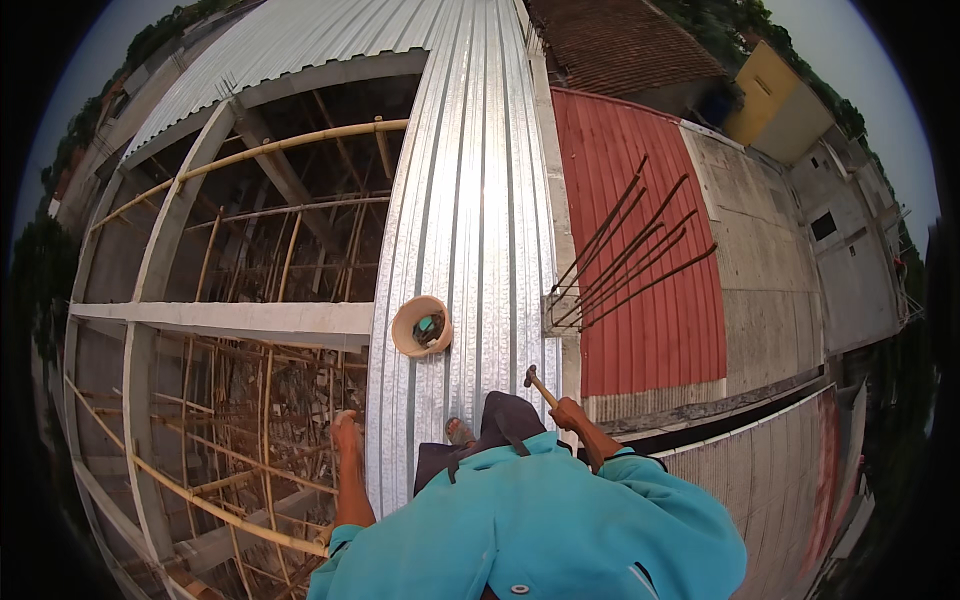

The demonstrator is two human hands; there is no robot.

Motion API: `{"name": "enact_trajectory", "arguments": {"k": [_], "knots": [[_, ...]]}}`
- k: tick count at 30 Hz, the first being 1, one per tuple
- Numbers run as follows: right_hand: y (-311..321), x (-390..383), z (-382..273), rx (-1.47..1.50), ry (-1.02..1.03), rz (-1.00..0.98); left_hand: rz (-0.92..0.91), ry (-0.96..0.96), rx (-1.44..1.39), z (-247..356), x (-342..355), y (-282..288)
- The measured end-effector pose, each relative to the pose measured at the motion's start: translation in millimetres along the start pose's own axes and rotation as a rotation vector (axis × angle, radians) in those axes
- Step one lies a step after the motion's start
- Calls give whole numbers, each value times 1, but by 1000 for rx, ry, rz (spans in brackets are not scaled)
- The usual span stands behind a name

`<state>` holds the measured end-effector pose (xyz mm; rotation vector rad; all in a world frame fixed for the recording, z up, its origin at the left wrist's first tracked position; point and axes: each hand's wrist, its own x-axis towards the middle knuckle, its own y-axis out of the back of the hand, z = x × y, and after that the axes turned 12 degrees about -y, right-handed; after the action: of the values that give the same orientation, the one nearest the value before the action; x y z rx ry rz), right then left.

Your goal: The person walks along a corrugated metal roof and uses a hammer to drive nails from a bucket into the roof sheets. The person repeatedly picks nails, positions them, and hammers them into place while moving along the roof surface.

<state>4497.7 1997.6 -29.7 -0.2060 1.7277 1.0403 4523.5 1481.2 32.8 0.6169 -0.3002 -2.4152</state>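
Note:
My right hand point(570, 414) is closed round the wooden handle of a hammer point(542, 388), whose dark metal head points up and away from me over the right edge of the metal sheet. My left hand point(346, 431) is held out past the left edge of the corrugated metal roofing sheet point(480, 230); its fingers look curled, and what they may hold is too small to make out. A peach-coloured bucket point(403, 331) stands on the sheet ahead of me, with a turquoise item and dark things inside. My bare foot point(459, 431) shows on the sheet.
Left of the sheet are open bays with concrete beams point(230, 318), bamboo poles point(265, 150) and a deep drop. Several rusty rebar rods point(640, 245) jut from a concrete column stub at the right edge. Beyond lies a red corrugated roof point(640, 330).

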Motion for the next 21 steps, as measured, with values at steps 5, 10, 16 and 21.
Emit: {"name": "enact_trajectory", "arguments": {"k": [5,10,16,21], "knots": [[-1,26,-14,-70,77,96,8,154,75,-85,21,11],[15,64,-14,-149,73,98,226,379,112,-134,-22,4],[114,94,-40,-161,77,53,320,523,-141,-125,-74,-81],[159,142,-120,-262,276,85,264,137,6,-180,-95,-152]]}}
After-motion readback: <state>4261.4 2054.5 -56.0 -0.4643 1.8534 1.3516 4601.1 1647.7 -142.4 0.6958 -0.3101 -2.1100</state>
